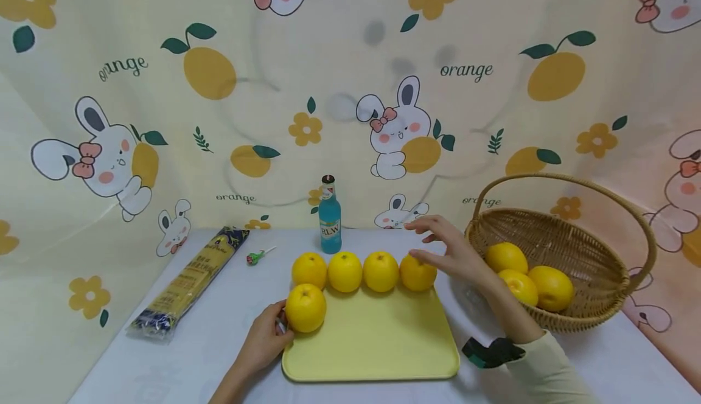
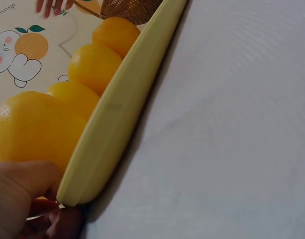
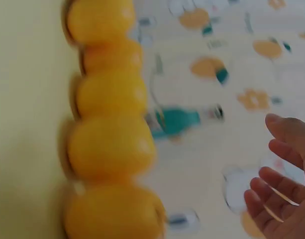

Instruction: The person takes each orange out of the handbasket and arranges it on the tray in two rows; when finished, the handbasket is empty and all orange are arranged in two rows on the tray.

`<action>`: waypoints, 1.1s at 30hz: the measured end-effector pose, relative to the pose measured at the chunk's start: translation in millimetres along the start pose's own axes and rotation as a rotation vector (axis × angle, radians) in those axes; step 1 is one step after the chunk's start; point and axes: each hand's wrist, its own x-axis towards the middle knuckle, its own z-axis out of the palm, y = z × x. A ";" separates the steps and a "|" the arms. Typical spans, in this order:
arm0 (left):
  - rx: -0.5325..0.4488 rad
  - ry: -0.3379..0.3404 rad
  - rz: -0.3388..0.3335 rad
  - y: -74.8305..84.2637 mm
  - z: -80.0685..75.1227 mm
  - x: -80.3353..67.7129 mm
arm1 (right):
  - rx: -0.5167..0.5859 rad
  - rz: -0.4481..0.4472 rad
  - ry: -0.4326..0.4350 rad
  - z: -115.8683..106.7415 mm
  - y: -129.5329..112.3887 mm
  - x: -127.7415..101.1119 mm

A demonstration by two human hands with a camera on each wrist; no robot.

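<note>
- A yellow tray [image 1: 378, 343] lies flat on the white table [image 1: 230, 306]. Four oranges sit along its far edge in a row, each touching the next, which keeps them from rolling and leaves the near part of the tray bare.
- A fifth orange [image 1: 305, 307] sits at the tray's left edge, just in front of the row's leftmost orange [image 1: 309, 269], as if opening a second row.
- The left hand [image 1: 263, 341] rests at that left edge with its fingers curled against the fifth orange. The left wrist view shows fingertips [image 2: 23, 186] tucked by the tray's corner, under the fruit. It seems to be steadying the orange and perhaps the tray, but I cannot tell how firmly it grips.
- The right hand [image 1: 446, 252] hovers beside the row's rightmost orange [image 1: 417, 273], fingers spread and nearly straight, holding nothing. The right wrist view, though blurred, shows the same loose, empty fingers [image 3: 284, 186]. Whether a fingertip brushes that orange cannot be told.
- A wicker basket [image 1: 597, 316] with a tall handle stands just right of the tray, close by the right hand. Three more oranges lie inside it.
- Behind the row a blue bottle [image 1: 330, 218] stands upright, away from the hands.
- A lollipop [image 1: 257, 257] and a long packet of pasta [image 1: 188, 282] lie to the left, well apart from the tray.
</note>
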 end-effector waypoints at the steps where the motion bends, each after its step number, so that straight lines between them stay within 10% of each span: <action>1: -0.001 0.001 -0.002 -0.1 -0.2 -0.3 | -0.017 0.025 0.004 -9.8 3.9 -3.6; 17: 0.007 0.004 0.010 -2.3 0.0 1.1 | 0.020 0.475 -0.266 -124.0 49.9 -42.6; 33: 0.010 0.004 0.009 -1.0 -0.1 -1.6 | 0.043 0.734 -0.436 -143.8 108.4 -61.7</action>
